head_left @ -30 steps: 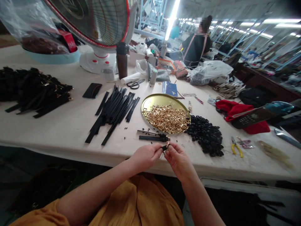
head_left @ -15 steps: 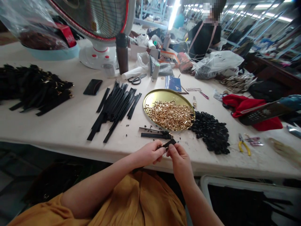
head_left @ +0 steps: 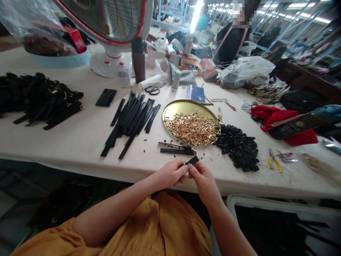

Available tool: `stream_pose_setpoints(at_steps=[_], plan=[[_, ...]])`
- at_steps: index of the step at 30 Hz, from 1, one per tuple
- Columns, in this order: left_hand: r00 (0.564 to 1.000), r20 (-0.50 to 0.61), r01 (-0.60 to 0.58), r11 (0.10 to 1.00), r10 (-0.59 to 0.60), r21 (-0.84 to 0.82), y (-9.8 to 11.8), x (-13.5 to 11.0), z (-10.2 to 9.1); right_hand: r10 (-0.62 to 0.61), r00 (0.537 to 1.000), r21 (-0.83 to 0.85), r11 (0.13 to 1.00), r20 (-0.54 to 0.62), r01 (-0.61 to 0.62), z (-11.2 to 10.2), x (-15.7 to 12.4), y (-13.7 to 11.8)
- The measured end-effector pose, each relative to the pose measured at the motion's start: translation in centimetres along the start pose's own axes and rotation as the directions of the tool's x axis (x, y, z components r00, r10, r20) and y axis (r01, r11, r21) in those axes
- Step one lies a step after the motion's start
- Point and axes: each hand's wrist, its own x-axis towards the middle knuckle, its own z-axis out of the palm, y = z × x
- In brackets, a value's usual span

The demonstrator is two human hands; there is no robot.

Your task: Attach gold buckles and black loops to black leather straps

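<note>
Close to the table's front edge, my left hand (head_left: 174, 173) and my right hand (head_left: 203, 177) meet with closed fingers on a black strap (head_left: 193, 160). A bit of gold metal shows on the strap beside my left fingertips; its shape is partly hidden. Just beyond my hands lie a strap with a gold buckle (head_left: 177, 151) and several tiny black pieces. A gold round tray (head_left: 173, 109) behind them bears a heap of gold buckles (head_left: 193, 128). To its right is a pile of small black loops (head_left: 237, 147). Loose black straps (head_left: 133, 117) lie to the left.
A fan (head_left: 106, 62), a dark bottle (head_left: 138, 60) and scissors (head_left: 155, 89) stand or lie at the back. Yellow-handled pliers (head_left: 275, 161) rest at right. A bundle of finished-looking straps (head_left: 39, 99) is far left. Below right is a white bin (head_left: 231, 213). Another person (head_left: 230, 41) is beyond.
My right fingers have shifted slightly down and left along the strap, closer to my left fingertips. The view has tilted a little. The other person has moved slightly.
</note>
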Motion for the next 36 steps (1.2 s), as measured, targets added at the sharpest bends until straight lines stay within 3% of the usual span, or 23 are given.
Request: stream_pose_setpoints(at_steps=[5, 13, 20, 26, 31, 36], plan=[[0.999, -0.033, -0.005, 0.998, 0.007, 0.07, -0.4, -0.2, 0.1, 0.001, 1.0, 0.016, 1.0, 0.027, -0.001, 0.1, -0.2, 0.2], [0.999, -0.049, -0.008, 0.994, 0.013, 0.105, -0.5, -0.5, 0.2, -0.05, 0.997, -0.02, 0.999, -0.054, 0.049, 0.0, -0.3, 0.2], [1.0, 0.011, 0.018, 0.999, -0.018, 0.037, -0.5, -0.1, -0.3, 0.082, 0.995, 0.194, 0.977, 0.057, -0.092, -0.2, 0.0, 0.5], [0.999, -0.031, 0.046, 0.994, -0.043, 0.098, -0.9, 0.3, -0.1, -0.078, 0.996, -0.137, 0.988, -0.048, 0.071, -0.3, 0.1, 0.8], [0.992, -0.12, 0.004, 0.959, 0.031, 0.283, 0.2, 0.0, 0.1, -0.122, 0.993, -0.189, 0.975, -0.006, 0.119, -0.3, 0.4, 0.8], [0.994, -0.097, -0.017, 0.962, 0.045, 0.273, 0.5, 0.6, -0.5, -0.382, 0.921, -0.385, 0.863, -0.073, 0.328, -0.1, 0.7, 0.4]])
